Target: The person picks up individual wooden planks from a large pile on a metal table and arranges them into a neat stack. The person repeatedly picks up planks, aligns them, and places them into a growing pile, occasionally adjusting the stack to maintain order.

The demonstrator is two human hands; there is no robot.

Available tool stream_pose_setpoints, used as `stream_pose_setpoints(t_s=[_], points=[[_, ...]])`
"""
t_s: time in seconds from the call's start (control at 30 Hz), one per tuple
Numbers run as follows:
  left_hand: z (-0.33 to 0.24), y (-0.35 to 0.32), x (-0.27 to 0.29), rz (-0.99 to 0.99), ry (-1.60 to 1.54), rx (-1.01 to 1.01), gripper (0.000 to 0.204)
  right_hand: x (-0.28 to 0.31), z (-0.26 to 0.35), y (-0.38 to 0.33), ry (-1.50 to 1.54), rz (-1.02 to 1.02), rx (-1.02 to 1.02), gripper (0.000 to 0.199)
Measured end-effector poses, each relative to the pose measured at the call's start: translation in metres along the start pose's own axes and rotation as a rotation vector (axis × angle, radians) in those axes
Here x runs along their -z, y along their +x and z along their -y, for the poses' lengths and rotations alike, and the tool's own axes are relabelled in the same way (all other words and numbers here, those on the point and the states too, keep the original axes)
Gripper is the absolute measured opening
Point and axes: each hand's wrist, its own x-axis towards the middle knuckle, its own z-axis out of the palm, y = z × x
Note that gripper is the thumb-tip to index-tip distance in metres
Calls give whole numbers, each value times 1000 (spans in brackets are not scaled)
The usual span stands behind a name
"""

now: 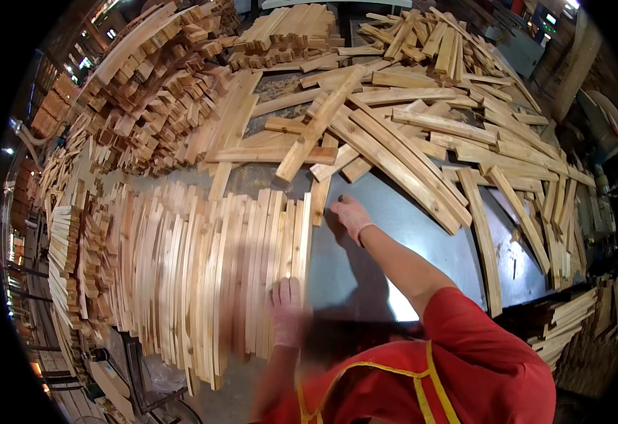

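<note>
Clock directions taken from view centre. Row of wooden slats [213, 268], standing side by side, at 8 to 9 o'clock. Left gloved hand [286, 311], just past 6, lies against the row's near right end; fingers straight and close together, thumb hidden, so pinching cannot be told. Right gloved hand [351, 215], close in at 3, is above the metal tabletop [372, 279]; fingers partly bent, grip unclear. Loose boards [401, 166] heaped at 1 to 2; stacked timber [160, 92] at 10.

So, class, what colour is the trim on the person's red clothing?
The trim is yellow, shown best in the head view.
</note>
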Motion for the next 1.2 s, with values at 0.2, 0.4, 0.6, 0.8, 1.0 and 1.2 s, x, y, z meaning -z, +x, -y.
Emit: stream_pose_setpoints(t_s=[0.2,0.4,0.6,0.8,1.0,1.2], points=[[3,-1,-18,-78,68,-38,75,-32,13,79,241,-121,106,47],[2,-14,-24,-102,218,19,58,36,129,70,266,-36,157,43],[-17,17,-6,40,329,10,69,136,161,73,-264,-28,649,44],[-106,72,-12,187,-94,88,79,297,97,87,-628,-329,345,70],[-201,199,-78,379,-939,448,74,262,7,54,227,246,310,99],[-164,201,-62,502,-1535,647,48,199,-9,-72,567,273,-70,84]])
